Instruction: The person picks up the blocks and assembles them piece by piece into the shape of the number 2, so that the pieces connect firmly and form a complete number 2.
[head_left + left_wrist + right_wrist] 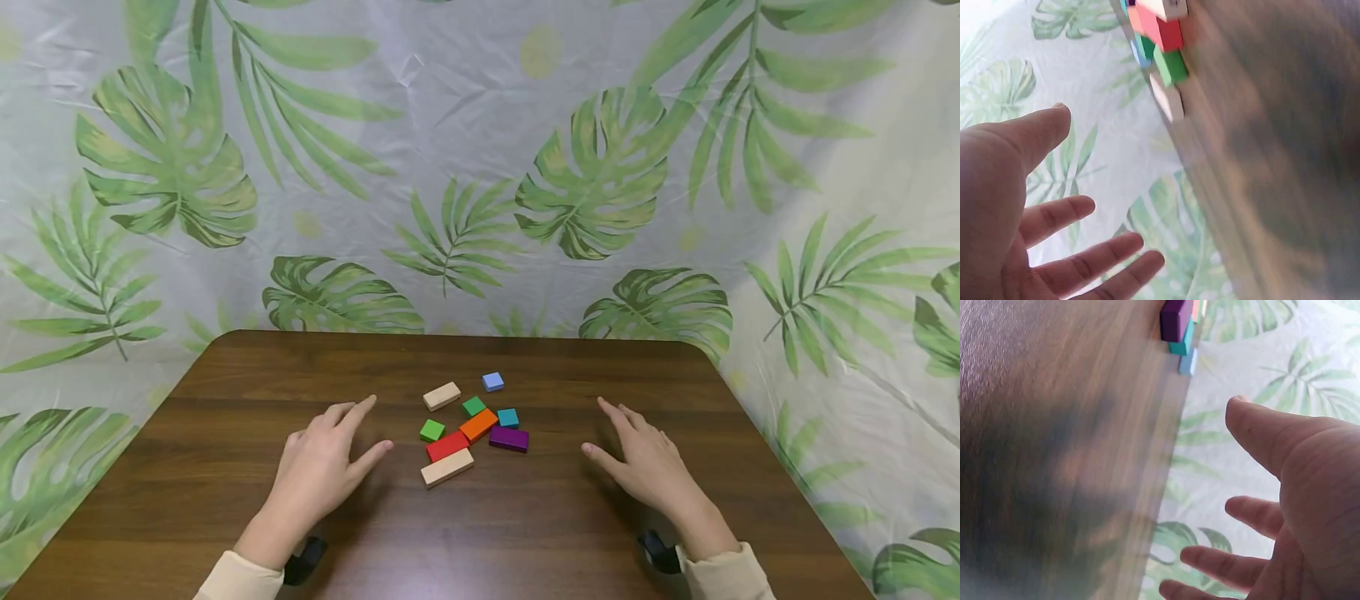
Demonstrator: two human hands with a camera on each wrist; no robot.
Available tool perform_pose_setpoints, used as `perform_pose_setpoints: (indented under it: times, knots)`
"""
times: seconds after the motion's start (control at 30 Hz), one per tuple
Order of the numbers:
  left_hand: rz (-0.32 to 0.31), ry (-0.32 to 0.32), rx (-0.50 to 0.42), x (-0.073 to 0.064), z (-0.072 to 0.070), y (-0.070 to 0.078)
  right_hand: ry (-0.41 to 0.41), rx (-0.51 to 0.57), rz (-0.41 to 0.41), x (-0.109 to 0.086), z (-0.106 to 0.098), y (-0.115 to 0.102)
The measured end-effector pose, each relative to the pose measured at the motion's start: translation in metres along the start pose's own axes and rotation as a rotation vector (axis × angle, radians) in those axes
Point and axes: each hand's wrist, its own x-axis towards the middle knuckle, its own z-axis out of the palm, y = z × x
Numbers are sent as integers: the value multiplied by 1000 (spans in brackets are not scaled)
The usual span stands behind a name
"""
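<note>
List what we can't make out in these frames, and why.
Head: near edge of the table, cut off by the picture's bottom edge; black device at the left wrist, partly hidden by the wrist, too dark for detail.
Left wrist: near wooden block, cut off by the top edge.
Right wrist: orange block, mostly hidden by the purple block and top edge.
</note>
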Motion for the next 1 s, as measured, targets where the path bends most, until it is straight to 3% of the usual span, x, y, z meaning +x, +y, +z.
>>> perform_pose_setpoints:
  times: [0.13, 0.37, 0.53, 0.8, 1.0]
  knots:
    - [30, -1, -76, -2, 9, 6, -20, 16, -24, 4, 4, -1]
    - [-63, -145, -265, -5, 25, 13, -105, 157, -50, 15, 12, -1]
    - [-91, -194, -338, -9, 36, 15, -128, 227, -88, 23, 20, 0]
    - [-84, -211, -486, -11, 51, 15, -163, 343, -106, 33, 29, -2]
    - [-110, -202, -518, -11, 56, 18, -196, 394, -124, 39, 35, -6]
